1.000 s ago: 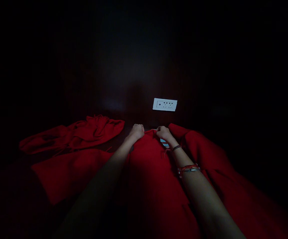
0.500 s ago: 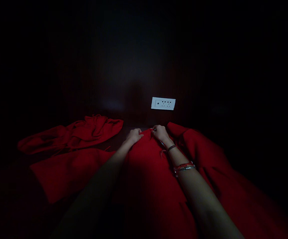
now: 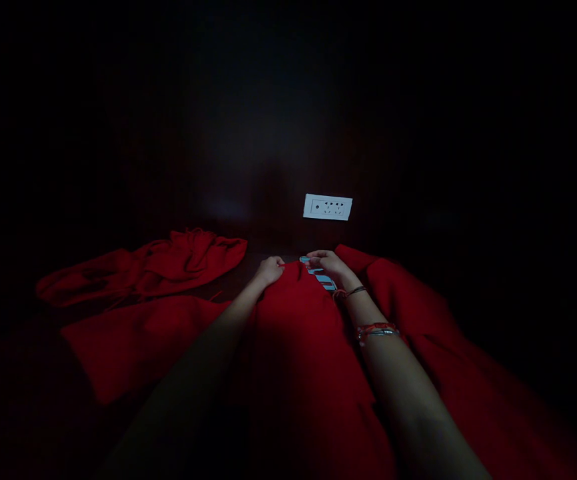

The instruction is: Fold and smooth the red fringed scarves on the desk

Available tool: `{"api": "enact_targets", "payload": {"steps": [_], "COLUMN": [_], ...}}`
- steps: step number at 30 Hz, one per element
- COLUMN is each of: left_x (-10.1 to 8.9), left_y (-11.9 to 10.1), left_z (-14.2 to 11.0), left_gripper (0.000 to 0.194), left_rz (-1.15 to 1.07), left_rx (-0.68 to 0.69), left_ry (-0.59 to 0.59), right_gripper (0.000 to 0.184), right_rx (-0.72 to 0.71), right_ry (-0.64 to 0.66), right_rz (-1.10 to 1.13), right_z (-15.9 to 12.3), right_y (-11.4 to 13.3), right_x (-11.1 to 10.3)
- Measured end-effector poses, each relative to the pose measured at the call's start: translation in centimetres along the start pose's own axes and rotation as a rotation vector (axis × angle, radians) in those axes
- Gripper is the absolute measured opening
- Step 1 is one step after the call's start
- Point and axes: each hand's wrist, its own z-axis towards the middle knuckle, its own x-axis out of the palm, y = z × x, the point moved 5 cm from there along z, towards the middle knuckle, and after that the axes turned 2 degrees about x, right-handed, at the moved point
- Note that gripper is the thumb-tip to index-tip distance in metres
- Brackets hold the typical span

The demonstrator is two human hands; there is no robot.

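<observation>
A length of red cloth (image 3: 308, 333) stretches from near the wall toward me, between my arms. At its far left corner, my left hand (image 3: 270, 270) is closed, pinching the cloth edge. My right hand (image 3: 331, 263) is bent over the far right edge, its fingers drawn together beside a flat light-blue piece (image 3: 327, 283) with red bands across it. Whether the fingers grip that piece or the cloth is hard to see. Bracelets circle my right wrist and forearm.
Crumpled red fabric with cords (image 3: 193, 257) lies at the back left, with a flatter red piece (image 3: 138, 340) in front of it. More red fabric (image 3: 408, 300) spreads along the right. A white socket plate (image 3: 327, 207) is on the dark wall. The surroundings are very dark.
My right hand has shifted slightly to the right, and the light-blue piece now shows beneath it. My left hand stays at the cloth's corner.
</observation>
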Motion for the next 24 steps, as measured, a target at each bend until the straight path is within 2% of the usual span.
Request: {"api": "enact_targets", "payload": {"steps": [2,5,8,13,16,18,20,21,24], "left_x": [0.2,0.3,0.4,0.1,-0.9,-1.5,-1.8,-1.9,-2.2], "left_y": [0.2,0.5,0.6,0.4,0.7,1.3,2.0,2.3,2.9], "left_z": [0.1,0.2,0.2,0.0,-0.7,-1.6,-2.8,-3.3,-4.4], "left_gripper": [0.017,0.018,0.020,0.014,0.021,0.027,0.028,0.029,0.033], "left_rz": [-0.026,-0.059,-0.081,-0.075,-0.053,-0.072,-0.135,-0.173,-0.203], "left_rx": [-0.005,-0.015,-0.028,-0.073,-0.149,-0.248,-0.333,-0.352,-0.299], "left_ry": [0.005,0.008,0.016,0.089,0.186,0.326,0.458,0.481,0.386], "right_gripper": [0.022,0.023,0.028,0.038,0.043,0.057,0.071,0.076,0.077], "right_rx": [0.057,0.155,0.182,0.086,-0.033,-0.154,-0.211,-0.201,-0.230], "right_ry": [0.098,0.198,0.295,0.262,0.480,0.593,0.603,0.577,0.435], "right_rz": [-0.010,-0.139,-0.249,-0.592,-0.740,-0.811,-0.894,-0.928,-0.946], "right_z": [-0.4,-1.1,-1.9,-4.1,-7.2,-9.8,-12.1,-13.1,-15.3], "right_y": [-0.1,-0.1,0.7,3.4,4.4,4.5,3.7,3.0,0.7], "right_x": [0.0,-0.3,-0.3,-0.4,1.4,2.9,4.1,4.6,5.8]}}
